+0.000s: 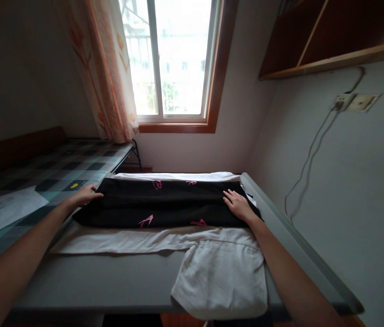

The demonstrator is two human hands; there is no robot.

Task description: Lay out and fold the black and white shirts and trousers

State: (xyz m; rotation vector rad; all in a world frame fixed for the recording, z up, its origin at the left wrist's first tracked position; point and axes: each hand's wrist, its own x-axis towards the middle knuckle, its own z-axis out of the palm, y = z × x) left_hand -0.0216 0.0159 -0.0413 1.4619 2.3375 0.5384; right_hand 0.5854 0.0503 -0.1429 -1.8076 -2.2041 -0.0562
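Note:
A black garment (164, 204) with pink markings lies flattened into a long strip across the table. At its left end, the fingers of my left hand (86, 196) are closed on the edge of the black cloth. My right hand (237, 206) rests palm down near the strip's right end, fingers stretched out and slightly apart. Along the near side of the black cloth lies a light-coloured garment (224, 272), part of it hanging toward the table's front edge. White cloth (178, 176) shows along the far side. How these cloths join under the black one is hidden.
The grey table (110, 281) stands beside the right wall. To the left is a bed (89, 156) with a checked cover and a sheet of paper (7, 209). A curtain (110, 72) hangs by the window (181, 59). Cords run from a wall socket (357, 102) below a shelf (335, 61).

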